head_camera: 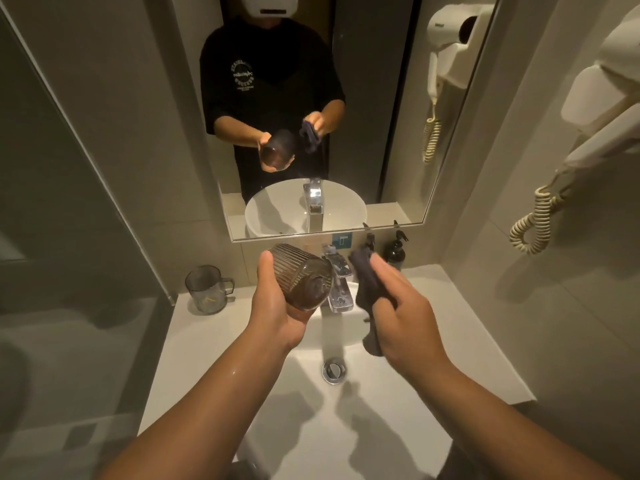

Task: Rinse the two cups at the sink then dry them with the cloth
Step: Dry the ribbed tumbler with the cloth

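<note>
My left hand [273, 303] grips a brown ribbed glass cup [300, 277], tilted on its side over the white sink [398, 393], its mouth pointing away toward the mirror. A dark grey cloth [367, 292] is held by my right hand [401, 306], just right of the cup and apart from it, with its lower end hanging over the basin. A second cup, a clear grey mug [206, 287] with a handle, stands upright on the counter at the back left. Water runs from the chrome tap [337, 282] down to the drain [334, 370].
A mirror [311, 98] covers the wall behind the sink. Two dark pump bottles [396, 251] stand at the back right of the counter. A white hair dryer [606, 98] with a coiled cord hangs on the right wall. A glass partition stands at the left.
</note>
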Demonstrator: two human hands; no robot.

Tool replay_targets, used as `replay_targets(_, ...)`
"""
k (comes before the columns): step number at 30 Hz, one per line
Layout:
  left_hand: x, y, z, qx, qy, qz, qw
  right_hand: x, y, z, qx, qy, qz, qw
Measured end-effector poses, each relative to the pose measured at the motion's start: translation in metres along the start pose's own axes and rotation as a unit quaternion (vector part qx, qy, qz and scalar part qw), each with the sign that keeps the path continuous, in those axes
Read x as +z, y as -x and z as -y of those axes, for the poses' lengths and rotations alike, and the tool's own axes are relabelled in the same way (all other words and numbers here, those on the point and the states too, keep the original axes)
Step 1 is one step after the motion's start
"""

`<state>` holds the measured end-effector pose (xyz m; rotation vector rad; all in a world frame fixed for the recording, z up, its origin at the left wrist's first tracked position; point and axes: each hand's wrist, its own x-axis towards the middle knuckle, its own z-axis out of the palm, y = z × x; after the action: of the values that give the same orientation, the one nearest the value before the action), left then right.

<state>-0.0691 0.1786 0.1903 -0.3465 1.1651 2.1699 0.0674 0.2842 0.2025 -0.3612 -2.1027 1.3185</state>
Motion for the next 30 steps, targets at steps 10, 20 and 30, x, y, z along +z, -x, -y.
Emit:
replay_targets(10,-0.014,-0.003,0.006,-0.061,-0.025,0.011,0.998,0.048,0.015,-0.042,-0.288,0.387,0.139,0.865)
replay_targets(20,-0.05,-0.013,-0.001,0.003,-0.123,-0.034,0.992,0.046,0.046,-0.03,0.046,0.292,0.353,0.888)
replay_targets(30,-0.109,0.053,0.045,0.163,-0.462,0.028,0.871,-0.012,0.129,-0.066,0.219,0.316,0.299,0.874)
